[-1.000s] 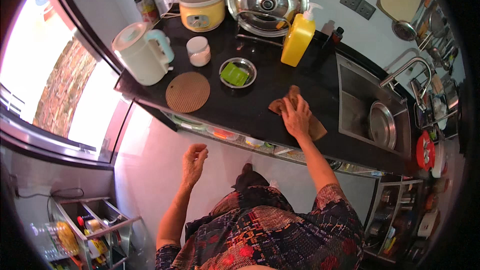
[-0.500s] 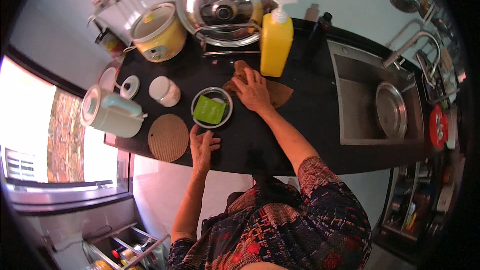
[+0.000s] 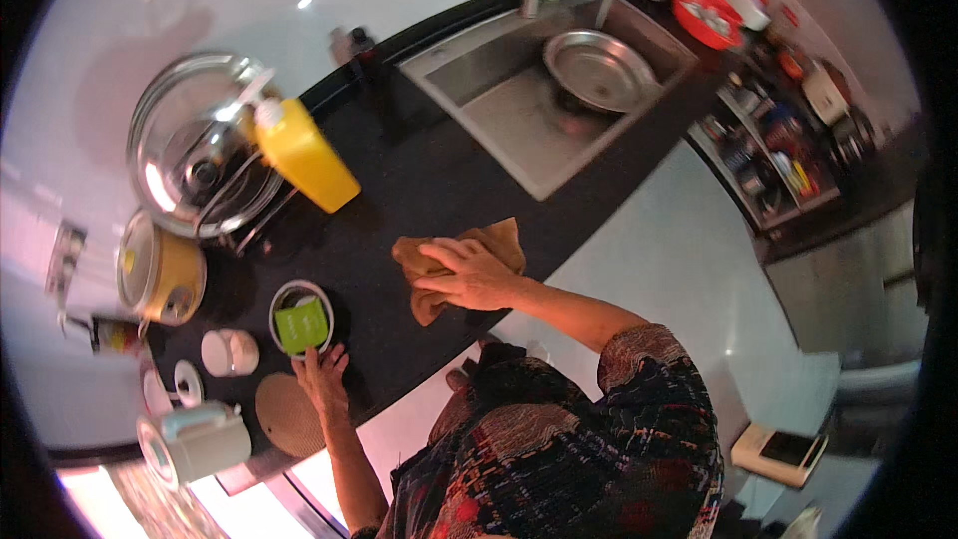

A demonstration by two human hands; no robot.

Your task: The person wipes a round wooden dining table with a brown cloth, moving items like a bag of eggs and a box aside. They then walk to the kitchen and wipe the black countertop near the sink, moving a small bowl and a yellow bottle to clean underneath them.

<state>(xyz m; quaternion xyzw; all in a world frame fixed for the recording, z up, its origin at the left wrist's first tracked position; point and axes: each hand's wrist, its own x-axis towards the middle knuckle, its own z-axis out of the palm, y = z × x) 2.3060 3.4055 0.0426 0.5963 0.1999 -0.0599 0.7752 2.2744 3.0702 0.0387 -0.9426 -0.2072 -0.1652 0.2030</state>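
Note:
On the black counter, my right hand presses down on a crumpled brown cloth, which is bunched under the palm and fingers. My left hand is at the near side of a small metal bowl, its fingers apart and the tips by the rim; whether they touch it I cannot tell. A green packet lies in the bowl.
A yellow pump bottle stands before a large lid on a rack. Leftward are a yellow cooker, a small jar, a round brown mat and a kettle. The sink holds a metal basin.
The view has swung to the right. My right hand has drawn the cloth away from the pump bottle, toward the counter's front edge. My left hand stays by the bowl.

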